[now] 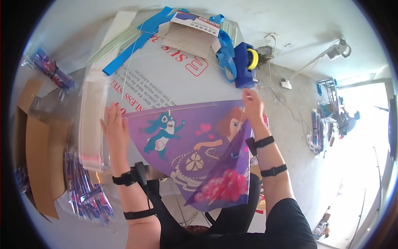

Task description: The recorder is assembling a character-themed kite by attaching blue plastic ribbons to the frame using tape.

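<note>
A purple kite with a cartoon girl, a teal rabbit and pink balloons printed on it lies over the near side of the table. Its lower part hangs down towards my lap, with a fold on the right. A thin pale rod runs along its far edge. My left hand rests at the kite's left corner, fingers stretched out flat. At the far right corner, my right hand is closed in a pinch at the kite's edge; the fingertips partly hide what is between them.
On the grey printed table cover lie an opened carton, blue straps, thin pale rods and a blue tape dispenser. A cardboard box and bagged purple bundles stand at the left. A wall borders the right.
</note>
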Demonstrator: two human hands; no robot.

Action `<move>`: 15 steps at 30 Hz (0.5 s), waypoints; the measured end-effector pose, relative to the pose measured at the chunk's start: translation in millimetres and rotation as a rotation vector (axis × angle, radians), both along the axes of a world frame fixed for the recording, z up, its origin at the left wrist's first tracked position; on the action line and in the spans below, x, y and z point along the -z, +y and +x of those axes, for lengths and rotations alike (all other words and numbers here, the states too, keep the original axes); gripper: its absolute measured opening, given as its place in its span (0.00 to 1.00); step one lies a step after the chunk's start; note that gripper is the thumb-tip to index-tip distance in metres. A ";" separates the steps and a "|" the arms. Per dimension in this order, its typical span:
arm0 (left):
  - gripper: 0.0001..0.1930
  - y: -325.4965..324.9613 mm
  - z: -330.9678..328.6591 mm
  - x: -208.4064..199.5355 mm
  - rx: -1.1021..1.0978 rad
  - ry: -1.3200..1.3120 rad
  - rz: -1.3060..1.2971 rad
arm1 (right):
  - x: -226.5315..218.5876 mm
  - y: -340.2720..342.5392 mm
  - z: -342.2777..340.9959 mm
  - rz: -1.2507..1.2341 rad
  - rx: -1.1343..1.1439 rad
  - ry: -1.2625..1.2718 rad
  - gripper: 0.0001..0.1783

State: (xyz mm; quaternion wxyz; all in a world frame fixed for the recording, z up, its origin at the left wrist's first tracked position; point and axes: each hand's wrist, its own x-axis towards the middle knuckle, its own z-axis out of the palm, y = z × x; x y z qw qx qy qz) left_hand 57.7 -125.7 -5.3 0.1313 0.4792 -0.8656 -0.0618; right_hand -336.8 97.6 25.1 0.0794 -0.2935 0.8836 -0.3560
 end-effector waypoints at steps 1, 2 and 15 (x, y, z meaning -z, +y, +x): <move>0.24 3.8 -8.0 -1.2 0.075 0.020 0.006 | -4.8 -0.6 -19.0 -0.070 0.133 0.043 0.13; 0.24 8.6 -16.8 -3.2 0.080 0.025 0.005 | -10.8 -3.3 -40.0 -0.141 0.263 0.084 0.12; 0.35 48.2 -57.0 15.2 0.297 0.002 0.172 | -16.7 -24.3 -111.7 -0.209 0.200 -0.630 0.07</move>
